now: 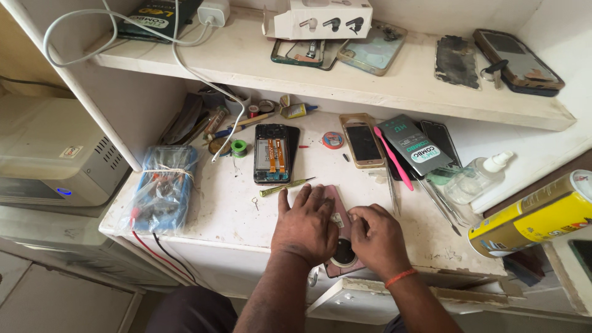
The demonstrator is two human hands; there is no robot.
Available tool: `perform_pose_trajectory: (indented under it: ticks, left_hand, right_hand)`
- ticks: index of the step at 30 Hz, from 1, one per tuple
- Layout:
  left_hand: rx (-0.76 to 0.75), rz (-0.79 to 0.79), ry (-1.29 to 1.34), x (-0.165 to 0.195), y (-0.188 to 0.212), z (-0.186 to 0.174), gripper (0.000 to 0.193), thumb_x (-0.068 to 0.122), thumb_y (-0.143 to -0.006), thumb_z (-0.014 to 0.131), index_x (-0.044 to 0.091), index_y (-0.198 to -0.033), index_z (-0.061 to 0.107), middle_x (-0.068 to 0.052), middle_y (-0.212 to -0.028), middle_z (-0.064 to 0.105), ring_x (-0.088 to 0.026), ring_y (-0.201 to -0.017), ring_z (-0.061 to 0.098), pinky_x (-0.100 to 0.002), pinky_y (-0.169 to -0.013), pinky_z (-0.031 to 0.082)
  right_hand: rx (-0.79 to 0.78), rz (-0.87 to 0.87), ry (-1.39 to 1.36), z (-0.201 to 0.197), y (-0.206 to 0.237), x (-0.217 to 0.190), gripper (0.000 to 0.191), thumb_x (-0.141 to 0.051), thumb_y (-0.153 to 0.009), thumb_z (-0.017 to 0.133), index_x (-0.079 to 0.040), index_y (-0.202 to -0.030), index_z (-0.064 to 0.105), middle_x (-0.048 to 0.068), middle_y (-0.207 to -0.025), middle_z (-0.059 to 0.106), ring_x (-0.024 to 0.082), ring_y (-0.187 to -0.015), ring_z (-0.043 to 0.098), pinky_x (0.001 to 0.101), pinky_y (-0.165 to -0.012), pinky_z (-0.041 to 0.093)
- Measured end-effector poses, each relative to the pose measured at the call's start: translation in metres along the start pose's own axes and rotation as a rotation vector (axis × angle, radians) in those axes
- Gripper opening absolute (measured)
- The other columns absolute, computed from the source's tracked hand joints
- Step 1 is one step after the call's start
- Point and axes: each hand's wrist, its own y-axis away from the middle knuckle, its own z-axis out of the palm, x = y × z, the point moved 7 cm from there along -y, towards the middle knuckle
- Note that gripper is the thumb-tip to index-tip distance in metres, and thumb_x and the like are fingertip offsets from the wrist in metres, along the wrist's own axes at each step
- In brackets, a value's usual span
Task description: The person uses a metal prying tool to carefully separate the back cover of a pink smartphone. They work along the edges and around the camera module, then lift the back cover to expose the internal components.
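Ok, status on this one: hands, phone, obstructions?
Left hand flat on pink phone. Right hand working its back. Screwdriver just beyond the fingers.

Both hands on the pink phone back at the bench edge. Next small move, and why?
Probably hold with the left hand and work the right hand fingertips along the seam of the pink phone back. Both hands already lie flat on it, and the green-handled screwdriver lies untouched just beyond them.

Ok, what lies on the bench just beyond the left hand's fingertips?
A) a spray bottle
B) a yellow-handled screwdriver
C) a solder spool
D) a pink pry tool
B: the yellow-handled screwdriver lies just past the left hand, which presses the pink phone.
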Motion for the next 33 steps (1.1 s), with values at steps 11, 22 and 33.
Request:
perform_pose_trajectory:
  ticks: [11, 22, 33]
  left_hand:
    - [-0.043, -0.016, -0.008, 0.000, 0.000, 0.001, 0.055, 0.032, -0.087, 0.052, 0.011, -0.138, 0.058, -0.014, -0.155, 0.043, -0.033, -0.146, 0.034, -0.067, -0.118, 0.013]
    - [-0.054, -0.028, 0.010, 0.001, -0.001, 0.001, 0.053, 0.031, -0.087, 0.052, 0.012, -0.136, 0.059, -0.013, -0.155, 0.043, -0.033, -0.146, 0.034, -0.067, -0.118, 0.012]
    - [-0.042, -0.012, 0.014, 0.001, -0.002, 0.004, 0.054, 0.031, -0.086, 0.052, 0.012, -0.135, 0.060, -0.014, -0.155, 0.043, -0.035, -0.146, 0.034, -0.068, -0.118, 0.012]
  right_hand:
    - [-0.033, 0.046, -0.018, -0.012, 0.022, 0.003, 0.014, -0.009, -0.086, 0.067, -0.007, -0.097, 0.075, 0.009, -0.088, 0.072, 0.023, -0.063, 0.069, 0.0328, -0.058, 0.055]
    - [0.005, -0.076, -0.007, -0.032, 0.045, -0.009, 0.012, -0.008, -0.088, 0.066, -0.004, -0.097, 0.073, 0.012, -0.085, 0.071, 0.028, -0.071, 0.069, 0.0358, -0.066, 0.055]
    - [-0.025, 0.016, -0.044, -0.037, 0.061, 0.004, 0.013, -0.009, -0.087, 0.067, -0.004, -0.096, 0.074, 0.011, -0.082, 0.071, 0.025, -0.065, 0.067, 0.0340, -0.061, 0.053]
